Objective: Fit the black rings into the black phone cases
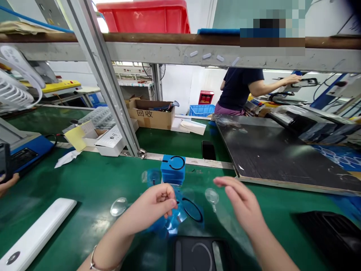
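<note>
On my head-camera feed, a person's left hand (150, 209) hangs bunched over a crumpled sheet of blue film (176, 217), fingertips drawn in toward the thumb. From here I cannot tell whether they pinch anything. The film lies on a green work mat (87, 188), with a thin black ring (192, 210) on a blue patch just right of the hand. The right hand (239, 203) is open, its fingers loosely spread and empty, and hovers just beside a clear round disc with a short stem (211, 196). A second clear disc (118, 206) lies on the mat to the left of the left hand.

Directly ahead stands a stack of blue foam blocks (173, 170), another black ring (177, 162) set into its top. A black tray (200, 254) sits at the near edge of my view, a long white plastic bar (34, 233) to the left.

Farther off — a black-topped board (282, 154), a cardboard box marked 回收 (150, 114), and a co-worker in a dark T-shirt (239, 88) reaching across a bench. Another person's hand (7, 184) enters at the left edge.
</note>
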{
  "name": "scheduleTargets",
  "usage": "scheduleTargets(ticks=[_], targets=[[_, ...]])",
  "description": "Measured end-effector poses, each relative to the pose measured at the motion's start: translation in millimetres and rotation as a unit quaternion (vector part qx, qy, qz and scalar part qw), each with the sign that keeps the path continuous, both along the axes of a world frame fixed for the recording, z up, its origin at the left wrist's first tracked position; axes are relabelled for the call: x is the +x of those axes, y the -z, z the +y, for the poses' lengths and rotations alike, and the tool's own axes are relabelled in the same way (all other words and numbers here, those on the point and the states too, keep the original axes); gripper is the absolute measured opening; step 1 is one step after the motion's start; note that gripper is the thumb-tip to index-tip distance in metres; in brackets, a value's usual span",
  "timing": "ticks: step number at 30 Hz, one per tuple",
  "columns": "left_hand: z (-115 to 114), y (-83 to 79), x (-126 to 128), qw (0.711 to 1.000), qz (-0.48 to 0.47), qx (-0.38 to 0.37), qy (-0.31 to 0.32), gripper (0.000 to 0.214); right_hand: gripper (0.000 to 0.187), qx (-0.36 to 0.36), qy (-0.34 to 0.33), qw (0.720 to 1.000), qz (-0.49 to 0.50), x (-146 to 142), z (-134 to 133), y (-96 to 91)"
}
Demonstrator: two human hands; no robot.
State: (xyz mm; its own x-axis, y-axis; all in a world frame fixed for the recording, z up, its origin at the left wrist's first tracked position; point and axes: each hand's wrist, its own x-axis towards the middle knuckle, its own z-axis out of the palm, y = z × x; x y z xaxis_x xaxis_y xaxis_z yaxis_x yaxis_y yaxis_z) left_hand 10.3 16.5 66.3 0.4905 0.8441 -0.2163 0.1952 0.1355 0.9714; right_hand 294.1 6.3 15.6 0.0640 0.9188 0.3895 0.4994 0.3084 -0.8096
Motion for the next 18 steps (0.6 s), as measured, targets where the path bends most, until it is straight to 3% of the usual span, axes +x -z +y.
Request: scheduleTargets(ticks=[1,3,5,7,12,18], targets=[[-2,-1.3,3,1.0,-0.005,-0.001,0.006,0.019,0.038,-0.04,-0.071,0.99,0.111,-20,-11,-3.0],[-6,-2.7,7,1.0,-0.014,-0.004,0.012,0.018,0.033,-0.128,-0.169,0.947,0.24,-50,-25,-8.4],[-11,-2.5,12,1.0,-0.012,0.008,0.013,0.018,0.034,-0.178,-0.24,0.91,0.288,-69,-29,-11.4],[-16,-1.0,17,0.999,0.001,0.051,0.005,0.017,0.041,-0.188,-0.272,0.897,0.293,-78,-30,-11.6],[-34,4.6,25,0.963,0.093,0.247,-0.059,0.018,0.019,-0.161,-0.181,0.934,0.263,-85,-32,-10.2],[-46,17.8,29,0.892,0.133,0.417,-0.113,0.013,0.018,-0.114,-0.124,0.965,0.202,-85,-35,-13.2]])
